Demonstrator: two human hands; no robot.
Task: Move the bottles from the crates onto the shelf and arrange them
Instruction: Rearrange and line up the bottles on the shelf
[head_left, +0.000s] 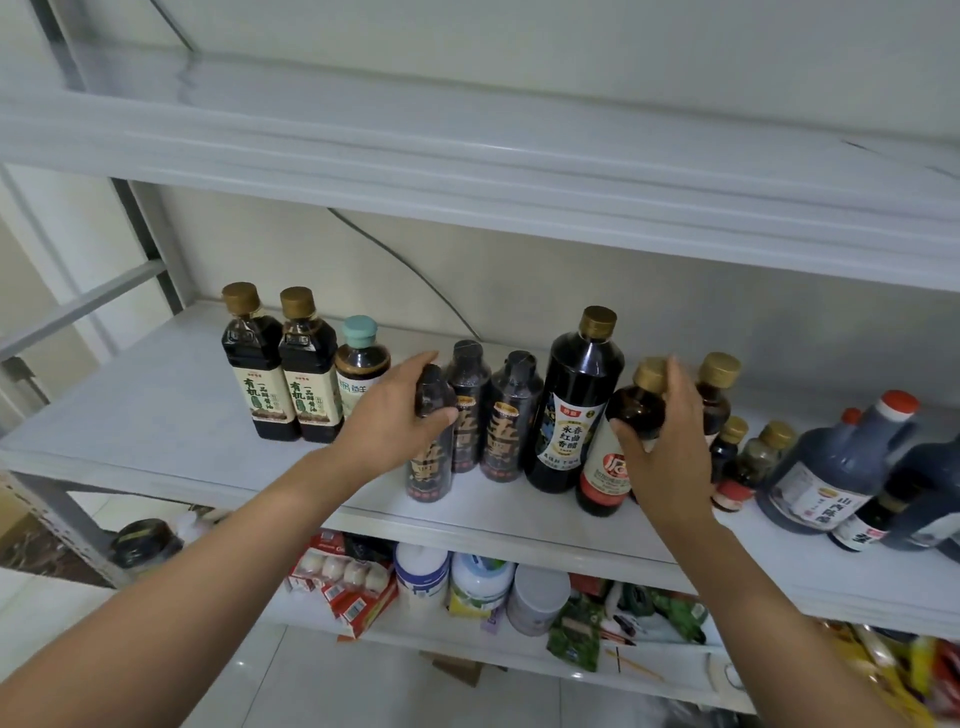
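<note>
Shelf (156, 405), head view. We see the left hand (387, 415) grasping a black bottle (430, 480) by its shoulder and the right hand (670, 441) grasping a gold-capped bottle (608, 467); both bottles stand near the shelf's front edge, a tall bottle (576, 405) between them.

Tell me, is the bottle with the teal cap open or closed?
Closed: the teal cap sits on the neck of the bottle.

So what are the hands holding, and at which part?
The left hand grips the front black bottle round its shoulder; the right hand grips the gold-capped bottle round its neck and shoulder.
</note>
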